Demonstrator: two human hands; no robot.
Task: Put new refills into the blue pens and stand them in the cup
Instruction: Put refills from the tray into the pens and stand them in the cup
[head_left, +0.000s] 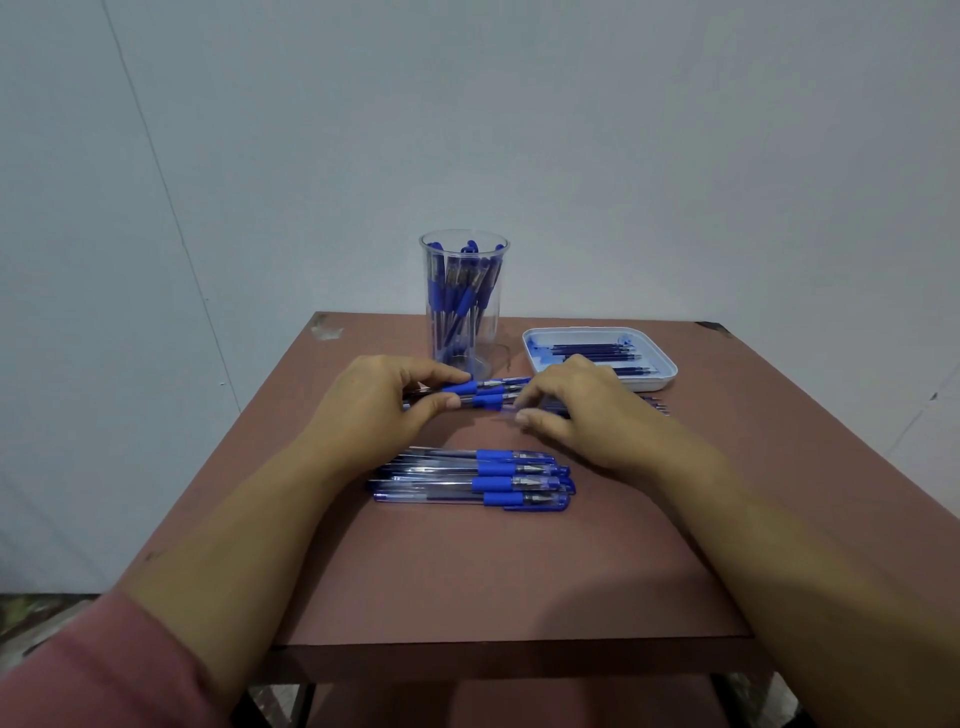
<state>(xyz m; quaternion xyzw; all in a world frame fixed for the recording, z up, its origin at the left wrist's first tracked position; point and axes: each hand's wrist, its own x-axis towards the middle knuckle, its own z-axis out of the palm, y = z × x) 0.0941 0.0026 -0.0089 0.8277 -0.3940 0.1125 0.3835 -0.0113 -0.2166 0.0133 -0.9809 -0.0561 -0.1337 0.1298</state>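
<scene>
Left hand (384, 402) pinches a small bundle of clear-barrelled, blue-gripped pens (480, 395) near the cup (464, 312); right hand (587, 410) curls over their tips, grip unclear.

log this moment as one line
left hand: grips pen bundle | right hand: at tips | cup: partly filled | tray: refills | pen row: flat

The right hand (587, 415) hides the tips of the pens (480, 399).

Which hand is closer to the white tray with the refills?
Right. The right hand lies just in front of the tray; the left hand, gripping pens, is farther off, by the cup.
</scene>
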